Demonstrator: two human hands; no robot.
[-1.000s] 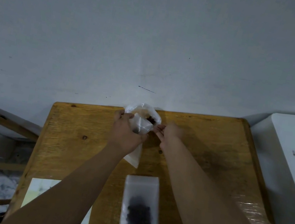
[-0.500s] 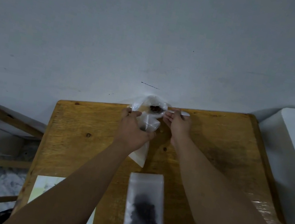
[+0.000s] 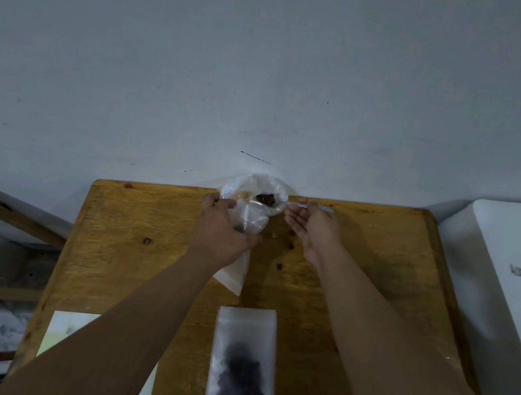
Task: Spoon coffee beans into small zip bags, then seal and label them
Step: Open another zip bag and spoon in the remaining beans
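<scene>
- The right hand (image 3: 312, 229) pinches the handle of a pale spoon (image 3: 303, 206) at the upper middle of the frame. The spoon's bowl, loaded with dark coffee beans (image 3: 266, 198), sits inside the mouth of a crumpled clear supply bag (image 3: 247, 183) at the far edge of the table (image 3: 125, 243).
- The left hand (image 3: 221, 232) is clenched around a small empty zip bag (image 3: 234, 278), whose lower corner hangs out below the fist. I cannot tell whether its fingers also hold the supply bag's rim.
- Likeliest slip: the loaded spoon must cross to the zip bag's narrow mouth. A tilt, or a catch on the floppy plastic, would scatter beans over the wood or off the far edge.
- The small bag's mouth looks squeezed by the grip. If it is not spread open, beans could strike the lip and bounce out.
- The supply bag is light and slumps against the wall (image 3: 276, 61), so dragging the spoon out could tip it.
- Lower centre: a filled zip bag (image 3: 243, 368) lies flat, well apart from both hands. It is too blurred to tell whether it is sealed.
- Lower left: a pale sheet (image 3: 68, 334), perhaps labels, lies partly under the left forearm.
- Right of the frame: a white box (image 3: 513, 294) stands beside the table, not in the hands' way.
</scene>
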